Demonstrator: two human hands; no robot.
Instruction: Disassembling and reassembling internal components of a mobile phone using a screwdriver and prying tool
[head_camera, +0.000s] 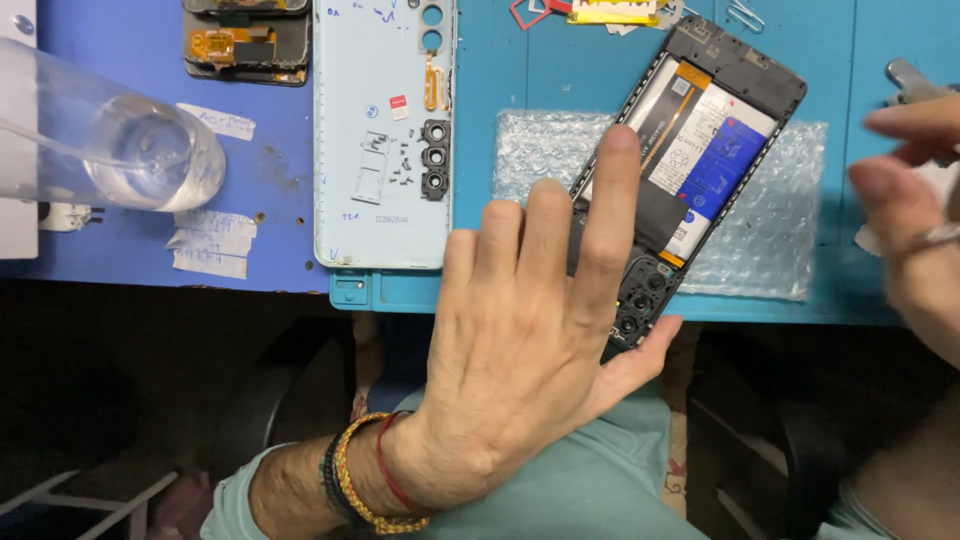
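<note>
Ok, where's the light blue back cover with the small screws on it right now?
The back cover lies left of centre in the head view, between the clear bottle and the opened phone.

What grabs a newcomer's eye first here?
The left hand, fingers spread flat, fills the centre foreground. Just behind it, an opened phone lies tilted on bubble wrap, battery exposed. Left of that lies a pale back cover with tiny screws on it.

Blue counter (120, 265) is carrying a teal mat (500, 70); bubble wrap (770, 240) and opened phone (690, 160) lying beyond left grip (520, 350), pale back cover (385, 130) further left, clear bottle (110, 140) far left.
</note>
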